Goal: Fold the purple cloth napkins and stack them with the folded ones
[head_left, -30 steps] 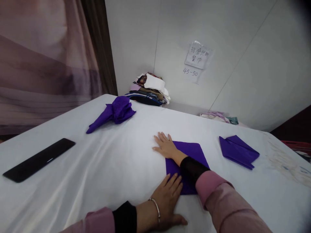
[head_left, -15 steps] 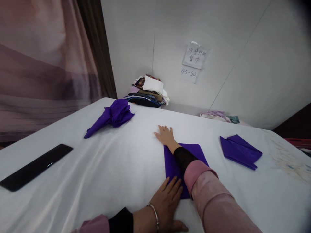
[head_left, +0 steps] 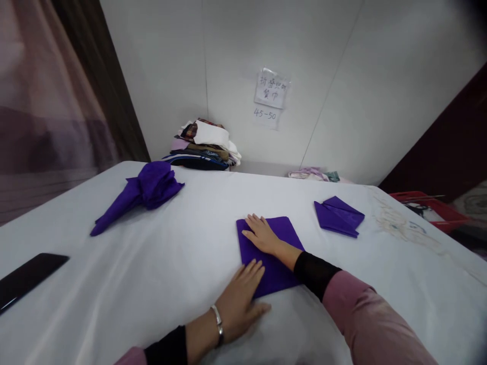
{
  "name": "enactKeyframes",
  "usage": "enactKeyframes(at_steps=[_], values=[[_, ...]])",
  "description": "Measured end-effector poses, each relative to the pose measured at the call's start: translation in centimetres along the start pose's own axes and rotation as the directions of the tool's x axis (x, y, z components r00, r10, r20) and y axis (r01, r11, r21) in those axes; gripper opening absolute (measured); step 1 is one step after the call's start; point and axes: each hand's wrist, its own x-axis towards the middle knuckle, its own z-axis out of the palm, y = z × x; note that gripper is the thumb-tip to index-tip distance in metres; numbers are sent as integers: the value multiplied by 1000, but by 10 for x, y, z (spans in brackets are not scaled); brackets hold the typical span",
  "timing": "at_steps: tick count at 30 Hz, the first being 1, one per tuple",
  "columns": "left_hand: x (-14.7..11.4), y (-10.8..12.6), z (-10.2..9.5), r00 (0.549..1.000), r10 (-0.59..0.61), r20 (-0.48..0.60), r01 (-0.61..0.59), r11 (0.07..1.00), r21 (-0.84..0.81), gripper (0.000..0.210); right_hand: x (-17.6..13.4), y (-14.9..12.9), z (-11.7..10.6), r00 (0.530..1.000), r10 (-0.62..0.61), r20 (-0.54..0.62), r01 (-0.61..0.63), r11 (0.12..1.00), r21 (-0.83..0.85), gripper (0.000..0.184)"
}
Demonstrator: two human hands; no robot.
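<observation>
The right hand (head_left: 264,238) has drawn back onto the purple cloth (head_left: 279,271), its fingers (head_left: 254,224), like the left hand's (head_left: 238,304), outstretched and unclenched.

Surface (head_left: 171,263): white; toward its right edge a printed pattern (head_left: 399,223) of beige wavy lines, touches of blue. Folded square (head_left: 281,233), mid-surface: plain deep purple. Same purple on pointed folded cloth (head_left: 338,218), near far right corner, and on bunched cloth (head_left: 155,185), near far left corner. Slab (head_left: 30,276), toward left edge: glossy black. Right sleeve (head_left: 380,324): dusty pink, under-sleeve (head_left: 314,274) black. Left sleeve (head_left: 131,356): pink, likewise black beneath; bracelet (head_left: 218,324) silver. Past far edge, clothes pile (head_left: 209,144): white, reddish-brown plaid, lilac, tan, navy with blue-and-white stripes. Second heap (head_left: 310,174): lilac, white, teal. Beyond right edge, tray (head_left: 452,215) red. Wall (head_left: 152,61): pale grey. Sign (head_left: 271,90): white, dark lettering. Curtain (head_left: 49,91): dusky pink, mauve.
</observation>
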Motion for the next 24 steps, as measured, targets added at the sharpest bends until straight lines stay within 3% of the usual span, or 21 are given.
enactKeyframes(at_steps=[3, 6, 11, 17, 24], values=[[20, -17, -22, 977, -111, -184, 125, 990, 67, 45, -7, 4, -1, 1000, 15, -8, -15, 999, -45, 64], [54, -40, -35, 939, -205, -275, 260, 948, 181, 45, -3, 8, 1, 1000, 13, 2, -13, 996, -85, 64], [91, -69, -24, 908, -372, -192, 415, 859, 299, 62, 2, 18, 7, 999, 30, 33, -26, 994, -106, 68], [91, -75, -15, 912, -378, -161, 410, 852, 326, 82, -7, 56, 1, 986, 163, 38, -157, 981, -116, 73], [91, -73, -17, 906, -396, -151, 424, 848, 319, 83, -32, 109, -25, 878, 478, 3, -473, 870, -139, 73]])
